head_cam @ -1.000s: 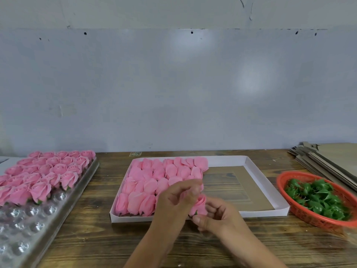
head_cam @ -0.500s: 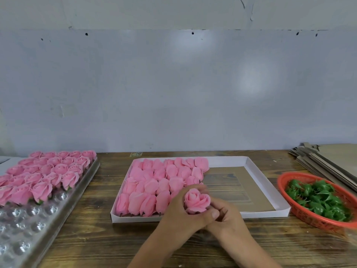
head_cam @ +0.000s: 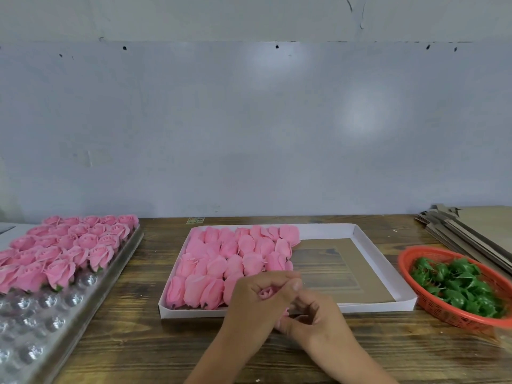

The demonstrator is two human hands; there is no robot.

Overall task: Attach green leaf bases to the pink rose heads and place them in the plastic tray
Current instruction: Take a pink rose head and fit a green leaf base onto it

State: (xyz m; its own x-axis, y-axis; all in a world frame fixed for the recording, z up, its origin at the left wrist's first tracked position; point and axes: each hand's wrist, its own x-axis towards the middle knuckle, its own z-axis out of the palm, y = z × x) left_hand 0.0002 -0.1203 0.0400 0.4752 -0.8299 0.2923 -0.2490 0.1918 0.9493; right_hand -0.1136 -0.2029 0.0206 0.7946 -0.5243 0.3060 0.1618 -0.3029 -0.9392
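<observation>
My left hand point(head_cam: 255, 303) is closed around a pink rose head point(head_cam: 266, 293), only its top petals showing between the fingers. My right hand point(head_cam: 315, 320) touches the rose's underside from the right, fingers curled; what it pinches is hidden. Both hands hover just in front of the white cardboard box point(head_cam: 368, 245), whose left half holds several bare rose heads point(head_cam: 235, 253). The clear plastic tray point(head_cam: 55, 314) lies at the left, its far rows filled with finished roses point(head_cam: 69, 245). Green leaf bases point(head_cam: 457, 284) fill an orange basket point(head_cam: 410, 275) at the right.
A stack of flat cardboard sheets point(head_cam: 476, 231) lies at the back right. The wooden table point(head_cam: 155, 345) runs up to a grey wall. The near rows of the plastic tray show bare round cups.
The rose, held up and plainly visible half a second ago, has sunk deeper into my left hand. My right hand has shifted under it, and both hands have lowered slightly.
</observation>
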